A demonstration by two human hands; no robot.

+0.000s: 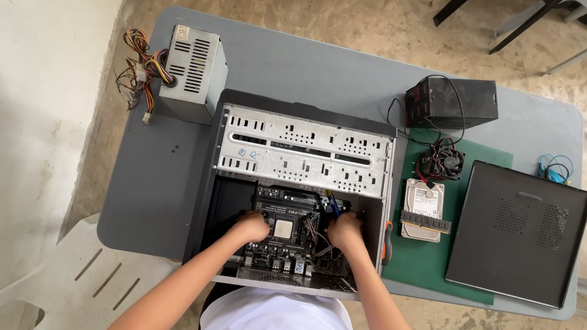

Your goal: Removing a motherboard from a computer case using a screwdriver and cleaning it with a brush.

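An open computer case point(303, 148) lies on its side on a grey table point(158, 186). Inside it sits a black motherboard point(284, 249) with a bare silver processor point(283, 229) in the middle. My left hand point(252, 225) rests curled on the board's left edge. My right hand point(345, 231) grips the board's right edge, beside loose coloured wires. Both forearms reach into the case from the near side. Fingertips are hidden under the hands.
A grey power supply point(193, 72) with a bundle of coloured cables point(136, 70) stands at the back left. On a green mat point(438, 255) lie a hard drive point(423, 202), a memory stick point(425, 221), a small fan point(445, 162) and a screwdriver point(388, 243). The black side panel point(518, 231) and a black box point(452, 102) lie right.
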